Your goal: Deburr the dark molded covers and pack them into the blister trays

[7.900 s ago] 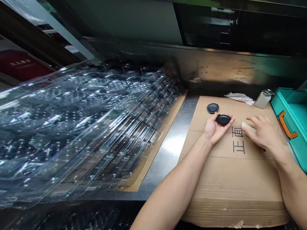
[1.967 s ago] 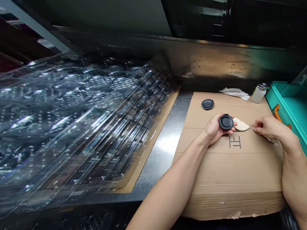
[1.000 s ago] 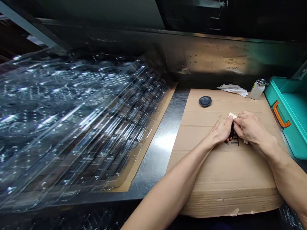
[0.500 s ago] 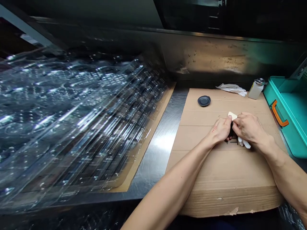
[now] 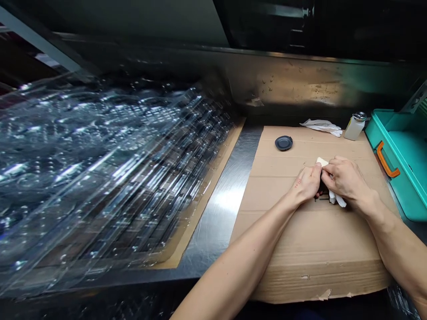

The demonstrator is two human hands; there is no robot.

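My left hand point(image 5: 307, 181) is closed around a small black part point(image 5: 322, 186), mostly hidden between the two hands. Pressed close against it from the right, my right hand point(image 5: 345, 180) has its fingers curled in. A cream-white piece point(image 5: 322, 161) sticks out above the fingertips; I cannot tell whether it is cloth or something firmer. Below the right hand hangs white cloth point(image 5: 337, 199), perhaps joined to that piece. Thin dark marks lie on the cardboard just under the hands. Farther back rests a round dark lid-like piece point(image 5: 283, 143).
Cardboard point(image 5: 293, 249) covers the metal bench point(image 5: 213, 218). Clear plastic trays point(image 5: 110, 178) are stacked at left. Behind my hands lie a white glove point(image 5: 322, 126) and a bottle with a metal top point(image 5: 355, 126). A teal bin point(image 5: 393, 178) with an orange handle point(image 5: 387, 161) stands at right.
The view has shifted slightly. Both hands stay together at the same spot, with only a small movement of the fingers and the white cloth.
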